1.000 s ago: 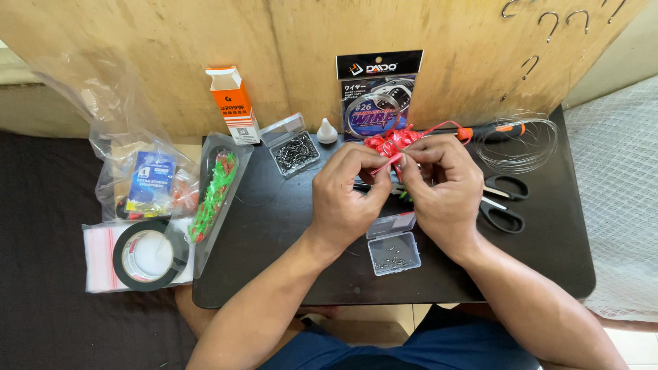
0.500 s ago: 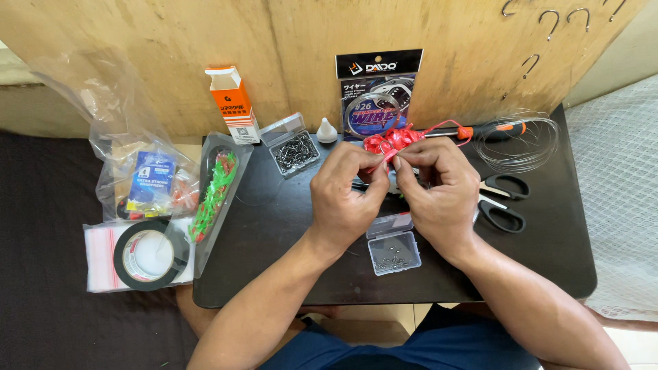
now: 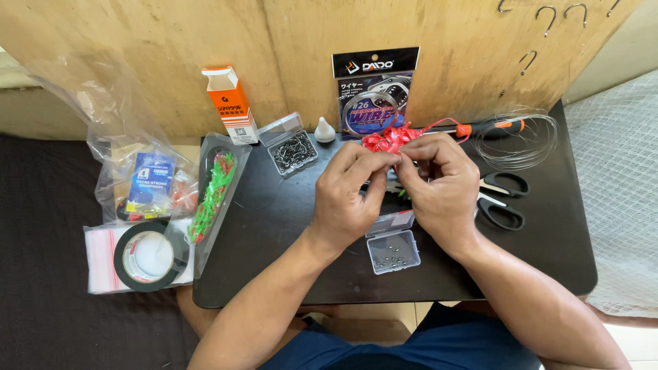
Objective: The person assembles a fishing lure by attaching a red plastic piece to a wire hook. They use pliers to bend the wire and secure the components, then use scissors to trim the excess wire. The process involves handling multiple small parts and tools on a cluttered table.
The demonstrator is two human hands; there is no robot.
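- Left hand [image 3: 349,199] over mid of black table [image 3: 548,253], thumb + fingertips pinched tight on red soft lure bundle [image 3: 385,139].
- Right hand [image 3: 442,185] just beside left hand, touching it at fingertips; pinched narrow on same red lure bundle, thin red strand looping off toward orange-handled tool [image 3: 490,127].
- Exact bit gripped hidden by fingers; can't tell hook or line.
- Red lure bundle held above table, just in front of wire packet [image 3: 373,89] leaning on wooden board [image 3: 308,41].
- Small clear box [image 3: 393,248] w/ tiny metal bits, lid open, on table directly below hands, near table's front edge.
- Black scissors [image 3: 500,199] on table, just right of right hand.
- Coil of clear line [image 3: 517,140] at table's back right, touching orange-handled tool.
- Clear box of hooks [image 3: 291,145] at table's back left, lid up; small white dropper cap [image 3: 324,130] just beside it.
- Orange-white carton [image 3: 229,104] upright at table's back left corner, against board.
- Long clear tray of green lures [image 3: 216,192] tilted over table's left edge.
- Black tape roll [image 3: 151,255] off table to left, on stack of zip bags [image 3: 99,257].
- Clear plastic bag w/ blue packet [image 3: 147,181] left of table, behind tape roll.
- Metal hooks [image 3: 548,14] hung on board, above table's right end.
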